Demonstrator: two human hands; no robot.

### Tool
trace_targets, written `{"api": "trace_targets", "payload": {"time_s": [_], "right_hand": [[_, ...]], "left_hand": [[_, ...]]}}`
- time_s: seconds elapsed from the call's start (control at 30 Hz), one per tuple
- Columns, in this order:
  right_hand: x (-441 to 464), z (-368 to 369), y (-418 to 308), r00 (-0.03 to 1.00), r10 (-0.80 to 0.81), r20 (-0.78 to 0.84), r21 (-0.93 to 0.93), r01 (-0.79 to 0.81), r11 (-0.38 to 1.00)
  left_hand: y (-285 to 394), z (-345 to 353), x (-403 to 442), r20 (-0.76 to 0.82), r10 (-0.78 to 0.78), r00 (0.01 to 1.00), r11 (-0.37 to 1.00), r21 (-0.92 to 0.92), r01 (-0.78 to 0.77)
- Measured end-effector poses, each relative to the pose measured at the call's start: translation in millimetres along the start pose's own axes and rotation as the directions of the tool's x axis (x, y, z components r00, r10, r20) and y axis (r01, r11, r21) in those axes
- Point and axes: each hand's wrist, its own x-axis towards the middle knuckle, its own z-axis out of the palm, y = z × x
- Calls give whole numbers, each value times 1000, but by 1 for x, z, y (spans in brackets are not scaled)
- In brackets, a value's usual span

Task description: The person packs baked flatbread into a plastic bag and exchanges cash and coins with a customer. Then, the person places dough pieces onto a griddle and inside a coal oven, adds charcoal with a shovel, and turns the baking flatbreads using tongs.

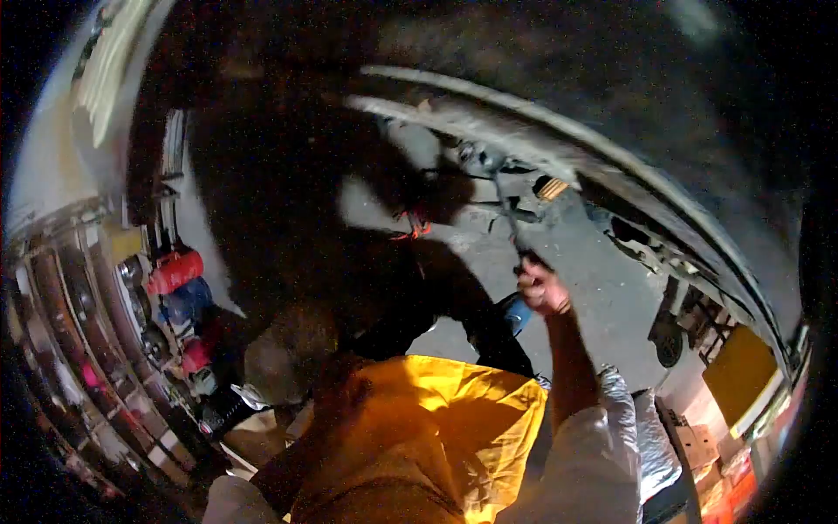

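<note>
My right hand [545, 292] is closed around the dark handle of a long, thin tool [507, 208]. The shaft runs up and away, and its far end meets or overlaps a roundish metallic part [476, 157] below a curved, pale-edged panel [611, 148]. Whether the two touch, I cannot tell. From a pale sleeve [234, 499] at the lower left, my left forearm runs up into deep shadow, where the hand cannot be made out. A bright yellow cloth [489, 419] lies across the front of my body.
Shelving [78, 349] stands left, with a red cylindrical object [175, 272] near it. A small wheel [668, 343], a yellow board [742, 375], silvery wrapped objects [656, 450] and a cardboard box [697, 445] are at the right. Grey floor [602, 306] shows beyond my right hand.
</note>
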Motion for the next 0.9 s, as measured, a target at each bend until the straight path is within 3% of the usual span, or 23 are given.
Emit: {"api": "trace_targets", "payload": {"time_s": [0.03, 0.07, 0.13, 0.17, 0.23, 0.3, 0.33, 0.37, 0.43, 0.53, 0.6, 0.63, 0.77, 0.8, 0.87, 0.9], "right_hand": [[-23, 32, 18, 994, -53, -92, -78, 46, 996], [-40, 47, 39, 987, -87, -132, 4, 89, 996], [-75, 78, 65, 1000, -18, 5, 103, 17, 995], [-94, 90, 81, 997, 0, -74, 169, 12, 986], [-141, 121, 104, 990, -64, 127, 154, 44, 987], [-205, 165, 132, 995, -70, 74, 185, 56, 981], [-235, 184, 145, 996, -87, -30, 172, 91, 981], [-266, 195, 157, 997, -74, 33, 268, 62, 961], [-324, 220, 178, 988, -135, -71, 270, 149, 951], [-398, 231, 206, 972, -226, -61, 352, 233, 907], [-440, 243, 203, 952, -306, -5, 361, 287, 887], [-462, 250, 195, 942, -336, -12, 335, 320, 886], [-530, 259, 162, 862, -505, -40, 292, 493, 820], [-546, 263, 148, 842, -536, -65, 255, 533, 807], [-569, 260, 119, 797, -595, -106, 227, 602, 765], [-579, 256, 106, 771, -618, -155, 200, 637, 745]], "left_hand": [[0, 0, -2, 13, 7, 1000, 1000, 1, -7], [1, 1, -1, 23, 9, 1000, 1000, 4, -9], [-1, 1, -8, 51, 2, 999, 1000, 1, -2], [-4, 1, -12, 69, -5, 998, 1000, -1, 6], [-10, 1, -19, 111, -14, 994, 1000, -16, 16], [-20, -1, -32, 170, -24, 985, 998, -52, 34], [-28, -2, -37, 210, -37, 977, 996, -71, 53], [-36, -2, -44, 247, -48, 968, 993, -94, 73], [-50, 0, -44, 334, -64, 940, 983, -142, 117], [-53, 5, -39, 469, -96, 878, 956, -201, 212], [-45, 15, -34, 535, -125, 835, 933, -224, 283], [-42, 24, -31, 402, -133, 906, 968, -145, 206], [14, 35, -29, 282, -60, 957, 995, -58, 79], [50, 22, -30, 408, -175, 896, 957, -145, 252], [60, 37, -12, 534, -248, 808, 885, -215, 413], [31, 65, 4, 520, -120, 846, 944, -203, 260]]}}
